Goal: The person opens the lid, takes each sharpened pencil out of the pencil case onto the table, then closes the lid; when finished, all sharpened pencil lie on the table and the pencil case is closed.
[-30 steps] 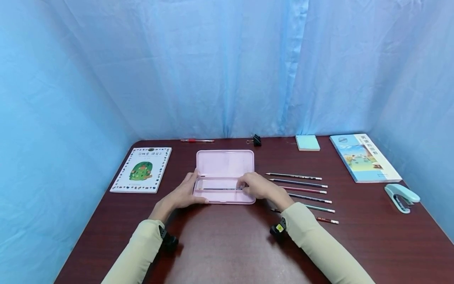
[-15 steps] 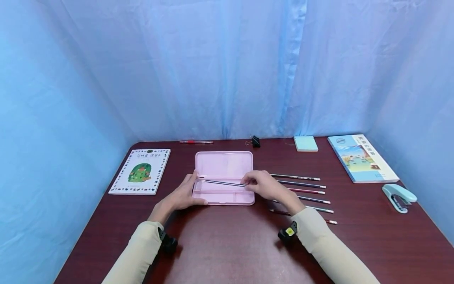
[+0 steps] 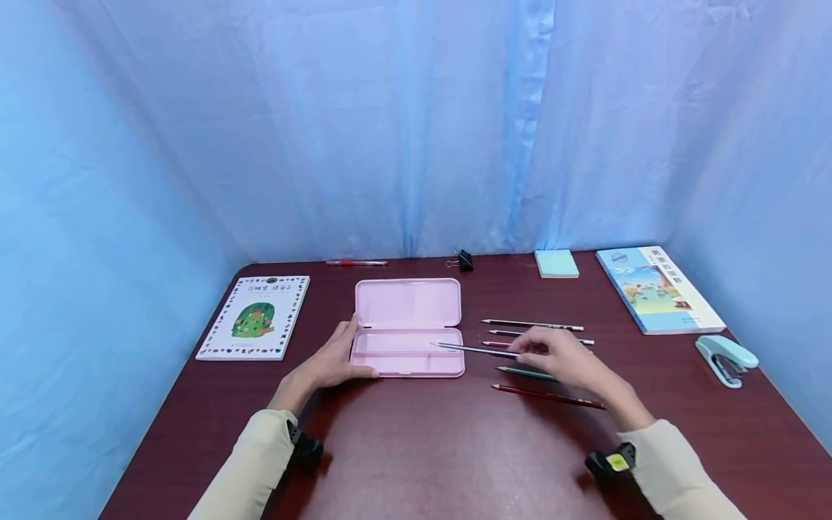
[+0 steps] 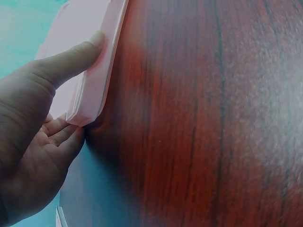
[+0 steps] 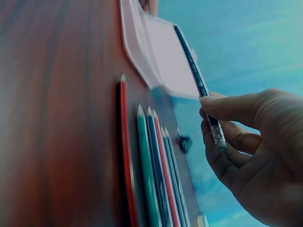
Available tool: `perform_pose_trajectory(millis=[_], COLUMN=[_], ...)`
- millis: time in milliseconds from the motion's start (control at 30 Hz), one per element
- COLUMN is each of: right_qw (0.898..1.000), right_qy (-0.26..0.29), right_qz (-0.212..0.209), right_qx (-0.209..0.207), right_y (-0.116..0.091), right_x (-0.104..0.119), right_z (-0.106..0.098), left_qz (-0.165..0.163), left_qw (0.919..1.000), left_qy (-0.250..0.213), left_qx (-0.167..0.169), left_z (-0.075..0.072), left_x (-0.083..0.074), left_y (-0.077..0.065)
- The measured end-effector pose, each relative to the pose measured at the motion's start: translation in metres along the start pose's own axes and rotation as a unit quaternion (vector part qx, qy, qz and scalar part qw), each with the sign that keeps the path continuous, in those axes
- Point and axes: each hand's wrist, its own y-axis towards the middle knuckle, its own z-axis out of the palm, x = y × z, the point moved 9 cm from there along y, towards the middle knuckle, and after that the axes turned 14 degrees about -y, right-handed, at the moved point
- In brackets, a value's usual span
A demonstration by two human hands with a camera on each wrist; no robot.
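Note:
The pink pencil case point(image 3: 408, 303) lies with its lid folded back, its divided tray point(image 3: 390, 366) facing up. My left hand point(image 3: 328, 360) holds the case's left end, thumb point(image 4: 78, 59) along the front edge and fingers at the back. Between thumb and fingertips, my right hand point(image 3: 564, 359) pinches a dark pencil point(image 5: 195, 71) near its eraser end. That pencil points left, its tip over the tray's right part. Beneath the right hand, several pencils lie in a row, among them a green pencil point(image 5: 147, 165) and a red pencil point(image 3: 542, 393); the hand partly hides them.
At the left is a white book point(image 3: 253, 318), at the right a blue-and-white book point(image 3: 656, 289) and a mint stapler point(image 3: 726, 359). Along the back edge lie a red pen point(image 3: 356, 263), a black binder clip point(image 3: 464, 260) and a sticky-note pad point(image 3: 556, 264). Blue curtains enclose the table.
My right hand has lifted the dark pencil out of the tray and carried it right, over the row of pencils. The left hand stays on the case's left end.

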Motion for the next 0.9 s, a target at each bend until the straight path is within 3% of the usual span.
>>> perform_pose_trajectory(millis=[233, 467, 633, 900], right_qw=[0.999, 0.996, 0.995, 0.994], right_qy=[-0.015, -0.012, -0.019, -0.036], right_qz=[0.029, 0.086, 0.096, 0.108], right_qx=[-0.004, -0.003, 0.002, 0.001], right_y=[-0.056, -0.102, -0.119, -0.126], right_x=[-0.031, -0.049, -0.05, -0.054], right_z=[-0.002, -0.003, -0.002, 0.002], left_qz=[0.0, 0.011, 0.002, 0.006], left_qw=[1.0, 0.9999, 1.0, 1.0], left_qy=[-0.007, -0.004, -0.004, 0.005], left_qx=[-0.002, -0.003, -0.003, -0.003], left_z=[0.001, 0.0, -0.001, 0.0], left_x=[0.001, -0.002, -0.001, -0.001], left_y=[0.0, -0.001, -0.001, 0.0])
